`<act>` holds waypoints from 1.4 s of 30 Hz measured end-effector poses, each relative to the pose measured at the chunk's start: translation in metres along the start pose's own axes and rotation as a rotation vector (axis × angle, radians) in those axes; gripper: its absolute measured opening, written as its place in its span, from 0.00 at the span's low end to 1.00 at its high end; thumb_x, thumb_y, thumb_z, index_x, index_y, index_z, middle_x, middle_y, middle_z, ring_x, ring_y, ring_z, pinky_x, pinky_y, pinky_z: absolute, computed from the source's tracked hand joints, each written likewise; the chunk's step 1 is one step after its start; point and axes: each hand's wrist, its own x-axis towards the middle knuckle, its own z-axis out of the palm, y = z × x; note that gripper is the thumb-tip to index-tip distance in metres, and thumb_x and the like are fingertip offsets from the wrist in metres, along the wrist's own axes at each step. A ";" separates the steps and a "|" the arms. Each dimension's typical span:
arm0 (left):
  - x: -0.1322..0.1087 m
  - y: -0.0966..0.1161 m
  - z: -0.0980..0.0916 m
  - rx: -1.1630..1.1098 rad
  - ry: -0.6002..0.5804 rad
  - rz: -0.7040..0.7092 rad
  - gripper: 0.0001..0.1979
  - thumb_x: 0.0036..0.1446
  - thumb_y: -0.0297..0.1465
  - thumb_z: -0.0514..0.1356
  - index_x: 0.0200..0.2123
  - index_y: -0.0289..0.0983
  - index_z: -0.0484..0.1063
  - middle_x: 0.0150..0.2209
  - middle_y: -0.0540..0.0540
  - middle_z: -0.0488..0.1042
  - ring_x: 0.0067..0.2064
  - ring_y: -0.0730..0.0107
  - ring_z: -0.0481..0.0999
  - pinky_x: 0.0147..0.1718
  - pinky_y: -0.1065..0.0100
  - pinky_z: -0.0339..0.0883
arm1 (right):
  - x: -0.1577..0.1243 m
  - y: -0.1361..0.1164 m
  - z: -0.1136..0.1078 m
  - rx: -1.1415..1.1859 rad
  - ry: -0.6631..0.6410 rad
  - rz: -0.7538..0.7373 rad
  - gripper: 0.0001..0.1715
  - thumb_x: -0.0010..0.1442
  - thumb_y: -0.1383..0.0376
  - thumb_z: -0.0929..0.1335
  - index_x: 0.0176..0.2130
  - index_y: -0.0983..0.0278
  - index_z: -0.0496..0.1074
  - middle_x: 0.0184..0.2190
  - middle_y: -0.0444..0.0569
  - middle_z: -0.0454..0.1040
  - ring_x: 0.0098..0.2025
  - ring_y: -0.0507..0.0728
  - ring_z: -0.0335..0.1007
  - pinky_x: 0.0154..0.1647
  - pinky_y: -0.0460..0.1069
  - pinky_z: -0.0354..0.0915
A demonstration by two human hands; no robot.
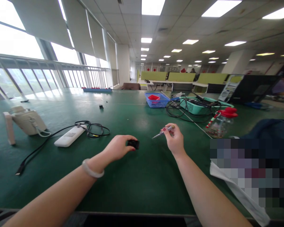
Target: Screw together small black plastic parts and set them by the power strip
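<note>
My left hand is closed around a small black part, held just above the green table. A pale bangle sits on that wrist. To its right, my right hand pinches a slim silver screwdriver, whose tip points left toward the black part with a gap between them.
A white power strip with a black cable lies to the left, beside a beige device. A blue basket, a teal basket with cables and a red-capped jar stand farther back. Another person sits at the far right.
</note>
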 end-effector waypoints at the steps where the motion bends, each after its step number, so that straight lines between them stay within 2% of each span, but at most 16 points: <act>1: 0.014 0.006 0.012 0.012 -0.013 0.023 0.19 0.50 0.36 0.65 0.48 0.46 0.76 0.46 0.47 0.80 0.48 0.58 0.78 0.49 0.62 0.68 | 0.000 -0.001 0.000 0.042 -0.006 0.001 0.13 0.58 0.55 0.69 0.38 0.61 0.67 0.34 0.49 0.75 0.37 0.59 0.77 0.44 0.56 0.72; 4: 0.045 0.016 0.042 0.076 -0.023 0.016 0.17 0.49 0.35 0.67 0.45 0.47 0.77 0.43 0.46 0.81 0.46 0.56 0.78 0.48 0.59 0.68 | -0.002 -0.004 0.002 0.127 -0.037 -0.003 0.14 0.59 0.55 0.69 0.38 0.60 0.66 0.34 0.48 0.75 0.38 0.59 0.77 0.46 0.57 0.72; 6: 0.056 0.017 0.056 0.088 -0.004 0.005 0.21 0.48 0.35 0.68 0.48 0.47 0.75 0.43 0.45 0.81 0.47 0.55 0.78 0.49 0.58 0.67 | -0.004 -0.005 0.003 0.167 -0.079 -0.005 0.14 0.59 0.55 0.69 0.39 0.60 0.65 0.34 0.47 0.75 0.38 0.58 0.77 0.46 0.57 0.72; 9: 0.061 0.012 0.069 0.026 0.017 0.031 0.31 0.47 0.35 0.69 0.55 0.48 0.67 0.46 0.44 0.80 0.49 0.55 0.77 0.50 0.58 0.65 | -0.007 -0.005 0.006 0.175 -0.149 -0.024 0.13 0.60 0.55 0.68 0.39 0.60 0.64 0.34 0.47 0.75 0.38 0.58 0.77 0.46 0.57 0.72; 12: 0.061 0.004 0.076 -0.060 0.017 0.043 0.32 0.47 0.35 0.69 0.56 0.45 0.65 0.45 0.44 0.80 0.51 0.54 0.75 0.50 0.57 0.65 | -0.009 -0.005 0.008 0.144 -0.198 -0.055 0.12 0.61 0.55 0.67 0.39 0.59 0.64 0.33 0.47 0.75 0.38 0.58 0.77 0.46 0.56 0.72; 18: 0.064 -0.006 0.080 -0.114 0.032 0.019 0.30 0.45 0.37 0.70 0.52 0.41 0.68 0.46 0.43 0.79 0.50 0.52 0.73 0.51 0.56 0.65 | -0.011 -0.013 0.008 0.019 -0.256 -0.144 0.06 0.62 0.59 0.67 0.38 0.59 0.66 0.33 0.46 0.76 0.39 0.57 0.76 0.49 0.55 0.69; 23: 0.063 -0.005 0.081 -0.118 0.039 -0.003 0.28 0.44 0.39 0.71 0.49 0.42 0.71 0.45 0.41 0.78 0.51 0.52 0.73 0.50 0.56 0.66 | -0.015 -0.022 0.009 -0.146 -0.322 -0.237 0.02 0.61 0.63 0.66 0.38 0.58 0.68 0.33 0.47 0.76 0.37 0.58 0.74 0.43 0.53 0.70; 25: 0.061 -0.005 0.080 -0.117 0.042 -0.002 0.24 0.45 0.39 0.70 0.47 0.42 0.73 0.44 0.41 0.77 0.51 0.53 0.73 0.50 0.57 0.66 | -0.017 -0.025 0.011 -0.194 -0.342 -0.291 0.03 0.60 0.64 0.66 0.38 0.58 0.68 0.34 0.47 0.76 0.37 0.58 0.74 0.44 0.54 0.70; 30: 0.060 -0.004 0.080 -0.118 0.046 0.016 0.19 0.47 0.40 0.68 0.43 0.41 0.74 0.42 0.41 0.78 0.49 0.54 0.73 0.49 0.57 0.66 | -0.020 -0.031 0.014 -0.209 -0.367 -0.413 0.04 0.60 0.67 0.66 0.37 0.57 0.69 0.33 0.46 0.75 0.40 0.59 0.73 0.55 0.58 0.66; 38: 0.061 -0.004 0.080 -0.089 0.052 0.004 0.17 0.48 0.40 0.67 0.42 0.42 0.75 0.40 0.45 0.78 0.47 0.56 0.73 0.48 0.59 0.68 | -0.019 -0.032 0.013 -0.225 -0.429 -0.531 0.07 0.58 0.71 0.66 0.37 0.59 0.68 0.32 0.45 0.75 0.36 0.56 0.72 0.56 0.59 0.65; 42: 0.060 -0.003 0.078 -0.091 0.046 0.023 0.17 0.49 0.39 0.65 0.43 0.41 0.75 0.42 0.46 0.79 0.48 0.56 0.73 0.49 0.60 0.68 | -0.021 -0.035 0.015 -0.291 -0.523 -0.635 0.09 0.57 0.73 0.66 0.38 0.60 0.67 0.31 0.43 0.75 0.35 0.55 0.72 0.59 0.60 0.62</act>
